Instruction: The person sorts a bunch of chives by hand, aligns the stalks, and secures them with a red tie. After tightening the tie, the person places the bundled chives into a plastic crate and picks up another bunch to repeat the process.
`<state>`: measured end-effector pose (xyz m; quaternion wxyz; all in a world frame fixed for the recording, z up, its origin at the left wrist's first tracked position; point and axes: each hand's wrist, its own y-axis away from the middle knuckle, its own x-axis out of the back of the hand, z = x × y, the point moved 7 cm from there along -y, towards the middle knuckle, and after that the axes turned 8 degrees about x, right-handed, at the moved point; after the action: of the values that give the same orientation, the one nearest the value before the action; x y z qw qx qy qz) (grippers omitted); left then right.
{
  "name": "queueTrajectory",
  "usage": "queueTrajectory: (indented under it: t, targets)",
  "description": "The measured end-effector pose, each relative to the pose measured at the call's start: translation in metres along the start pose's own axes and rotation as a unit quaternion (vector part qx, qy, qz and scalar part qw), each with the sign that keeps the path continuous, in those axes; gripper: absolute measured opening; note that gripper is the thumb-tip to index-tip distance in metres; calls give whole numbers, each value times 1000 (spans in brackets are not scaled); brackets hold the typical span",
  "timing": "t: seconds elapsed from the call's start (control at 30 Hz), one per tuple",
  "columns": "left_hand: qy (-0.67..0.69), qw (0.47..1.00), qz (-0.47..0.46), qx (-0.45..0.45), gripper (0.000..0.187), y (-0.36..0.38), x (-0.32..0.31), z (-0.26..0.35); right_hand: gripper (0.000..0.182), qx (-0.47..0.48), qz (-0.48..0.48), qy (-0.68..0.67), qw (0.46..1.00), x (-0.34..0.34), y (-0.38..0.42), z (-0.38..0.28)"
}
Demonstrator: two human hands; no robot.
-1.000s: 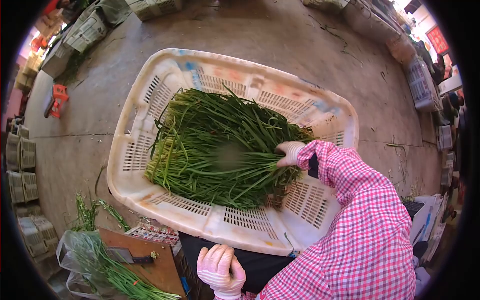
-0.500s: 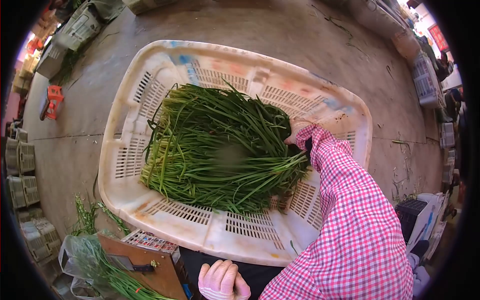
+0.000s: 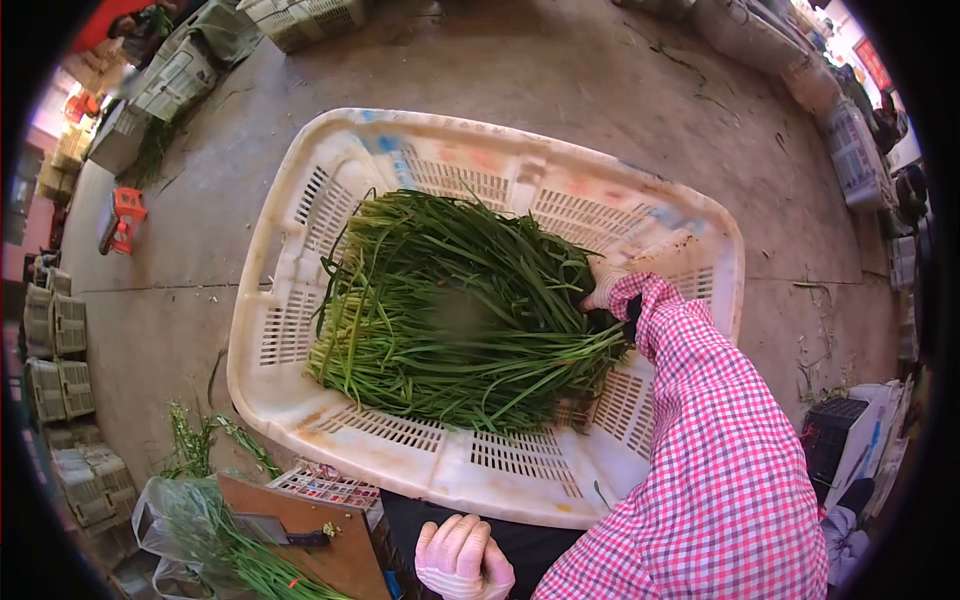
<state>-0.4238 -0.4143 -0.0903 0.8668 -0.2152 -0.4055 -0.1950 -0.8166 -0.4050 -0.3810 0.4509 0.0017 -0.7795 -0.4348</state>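
A thick pile of garlic chives [image 3: 450, 310] lies in a large white plastic basket [image 3: 330, 455], pale stem ends to the left and dark leaves to the right. My right hand [image 3: 606, 285], in a pale glove, reaches in at the leafy end and touches the leaves. Its fingers are mostly hidden among them, so I cannot see whether they grip. Near the basket's front edge, my left hand [image 3: 465, 558] is curled into a fist over dark clothing, its glove leaving the fingertips bare. Nothing shows in it.
At lower left, a knife [image 3: 308, 538] lies on a brown board [image 3: 345, 560], beside a plastic bag [image 3: 165, 525] with more greens. A red stool [image 3: 124, 220] stands on the concrete floor [image 3: 500, 60]. Crates [image 3: 62, 390] line the left; a black crate [image 3: 826, 440] stands right.
The view has shifted slightly, so the basket's left side and the floor items appear farther right. My right hand stays at the leafy end; my left hand remains curled.
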Motion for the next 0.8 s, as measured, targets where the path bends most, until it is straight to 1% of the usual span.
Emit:
queueTrajectory:
  t: [0.1,0.13,0.17,0.23,0.27,0.3,0.37,0.4,0.43,0.5,0.57,0.67,0.8]
  targets:
    - [0,1000,22,-8,18,2,3,1,89,2,-4,3,1000,-10,6,1]
    - [0,1000,27,-10,18,3,5,1,84,-8,-27,7,1000,-3,20,-8]
    - [-1,999,31,-14,18,4,6,2,84,-6,-22,6,1000,1,28,-15]
    - [-5,999,33,-10,20,5,6,2,77,7,-55,24,998,-2,44,-25]
    - [-14,999,40,-23,11,7,6,3,70,22,-22,62,998,-5,52,-29]
    - [-12,999,39,-29,11,5,5,4,68,21,-45,67,997,-5,64,-37]
    - [17,1000,16,6,16,2,3,0,65,79,-11,118,990,-18,73,-45]
    - [2,999,34,-10,15,2,5,5,64,84,-21,110,990,-28,81,-48]
    - [2,999,32,-15,15,2,4,7,63,89,-31,102,990,-33,90,-56]
    - [3,999,47,-17,15,4,6,7,57,108,-41,123,986,-42,109,-69]
    - [3,999,46,-16,14,10,3,4,55,136,-47,141,980,-54,112,-72]
    - [-21,998,58,-20,14,20,-3,-4,56,155,-33,131,979,-59,114,-72]
    - [-14,998,59,-11,14,22,-3,-7,54,138,-46,143,979,-63,119,-77]
